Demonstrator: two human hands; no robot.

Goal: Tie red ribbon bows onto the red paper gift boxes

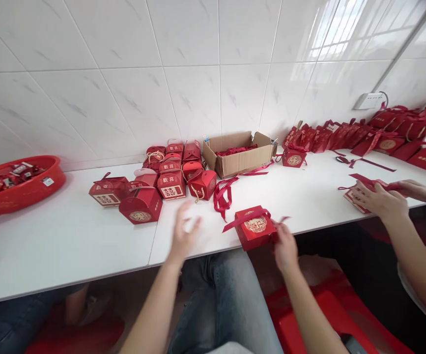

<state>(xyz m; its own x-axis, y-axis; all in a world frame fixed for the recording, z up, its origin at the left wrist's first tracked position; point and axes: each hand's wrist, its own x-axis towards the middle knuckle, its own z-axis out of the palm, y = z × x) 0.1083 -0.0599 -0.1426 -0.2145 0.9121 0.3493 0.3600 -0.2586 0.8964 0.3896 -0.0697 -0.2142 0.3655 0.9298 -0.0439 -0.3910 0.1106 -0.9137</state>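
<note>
My left hand is blurred by motion above the white table, its fingers apart with nothing in them, in front of a group of small red boxes. My right hand has its fingers closed on a ribbon at the right side of a red box with a gold pattern. This box lies at the table's front edge, a dark red ribbon across its top. Loose ribbons lie behind it, beside an open cardboard box with red ribbon inside.
On the white table, a red basin of wrapped items stands far left. More red boxes line the wall at right, near scissors. At right, another person's hands hold a red item.
</note>
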